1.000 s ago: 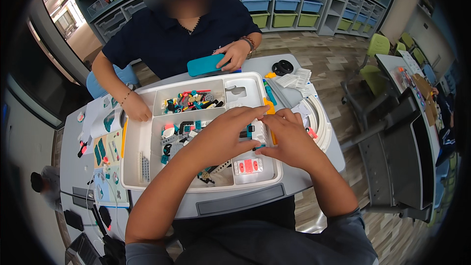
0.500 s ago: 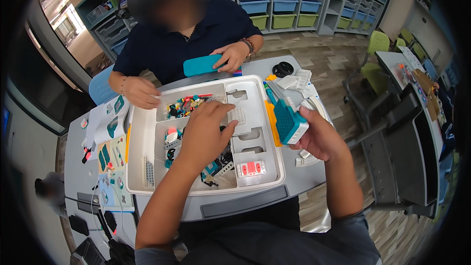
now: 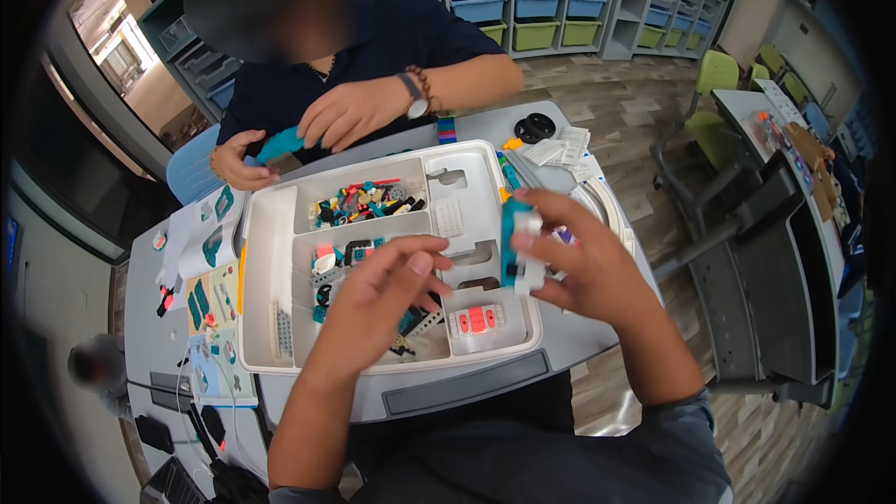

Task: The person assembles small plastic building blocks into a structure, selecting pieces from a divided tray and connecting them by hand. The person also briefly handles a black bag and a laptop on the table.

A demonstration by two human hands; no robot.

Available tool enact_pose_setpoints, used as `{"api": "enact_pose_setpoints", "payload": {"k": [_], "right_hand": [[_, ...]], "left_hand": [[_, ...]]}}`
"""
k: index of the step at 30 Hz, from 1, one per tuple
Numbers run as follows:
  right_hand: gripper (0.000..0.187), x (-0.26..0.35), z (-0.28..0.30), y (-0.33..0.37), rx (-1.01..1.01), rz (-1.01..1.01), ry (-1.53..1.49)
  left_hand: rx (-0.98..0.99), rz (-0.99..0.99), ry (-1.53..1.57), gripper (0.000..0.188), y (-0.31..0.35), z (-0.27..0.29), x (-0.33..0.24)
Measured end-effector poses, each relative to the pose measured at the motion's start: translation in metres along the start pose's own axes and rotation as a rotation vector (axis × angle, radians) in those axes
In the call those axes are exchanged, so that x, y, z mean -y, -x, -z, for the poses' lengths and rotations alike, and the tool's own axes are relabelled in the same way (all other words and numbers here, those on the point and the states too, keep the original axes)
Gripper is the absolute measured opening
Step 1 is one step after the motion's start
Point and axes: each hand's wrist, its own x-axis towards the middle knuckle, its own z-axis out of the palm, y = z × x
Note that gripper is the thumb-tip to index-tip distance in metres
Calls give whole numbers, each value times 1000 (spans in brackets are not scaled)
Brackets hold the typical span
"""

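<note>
My right hand (image 3: 588,266) grips a teal-and-white building-set block (image 3: 510,245) over the right edge of the white sorting tray (image 3: 266,317). The block is turned on edge and partly covered by my fingers. My left hand (image 3: 387,294) hovers above the tray's middle, fingers spread and curved, with nothing in it. Under it lie loose building pieces (image 3: 327,266), some hidden by the hand. A white, red-marked piece (image 3: 477,320) rests in the tray's near right compartment, and a pale studded piece (image 3: 449,219) sits farther back.
Across the table a person holds a teal piece (image 3: 282,143) in both hands. Black wheels (image 3: 535,128) and clear packets (image 3: 563,147) lie beyond the tray's right corner. An open instruction booklet (image 3: 213,294) is at the left. A dark chair (image 3: 761,289) stands on the right.
My right hand has turned the teal-and-white block and brought it slightly left. My left hand has drawn nearer and rolled palm-inward. The other person has taken their teal piece leftward into both hands.
</note>
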Motion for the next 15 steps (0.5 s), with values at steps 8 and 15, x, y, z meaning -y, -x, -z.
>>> {"api": "enact_pose_setpoints", "payload": {"k": [8, 15], "right_hand": [[48, 9, -30, 13, 151, 145, -519], [66, 10, -37, -8, 150, -393, -652]], "left_hand": [[-2, 96, 683, 46, 1, -29, 22], [-141, -288, 365, 43, -5, -43, 48]]}}
